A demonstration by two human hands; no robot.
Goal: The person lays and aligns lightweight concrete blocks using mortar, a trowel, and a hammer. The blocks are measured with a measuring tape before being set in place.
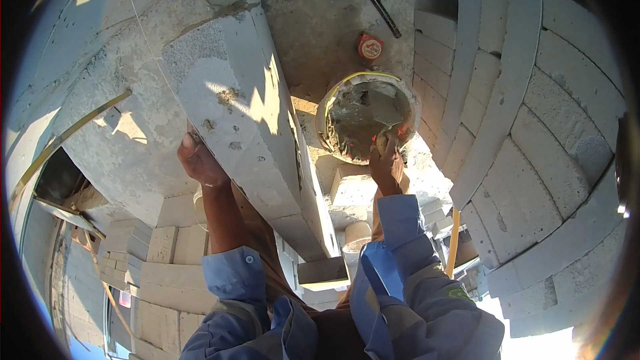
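"Two bare hands I see. How is the left hand [202,165]?"

"It is at the left edge of the pale block [233,93], with the thumb up. Its fingers are partly hidden, so I cannot tell if it grasps or only touches. A thin string [143,33] comes down from upper left, near this hand."

"And how does the block lie?"

"Its long axis slants from upper left to lower right, beside the person's legs."

"What is to the right of it?"

"The round bucket [322,123], with wet mortar [357,117] inside. Beyond it lies the hammer [377,5], head at upper left, handle slanting down to the right. The red tape [369,47] sits between hammer and bucket."

"Where is the trowel [389,127]?"

"At the right part of the bucket, over the mortar. The right hand [387,168] grasps its handle. It seems to point forward and slightly right; its full outline I cannot see."

"And at far right?"

"Many stacked blocks [527,160]."
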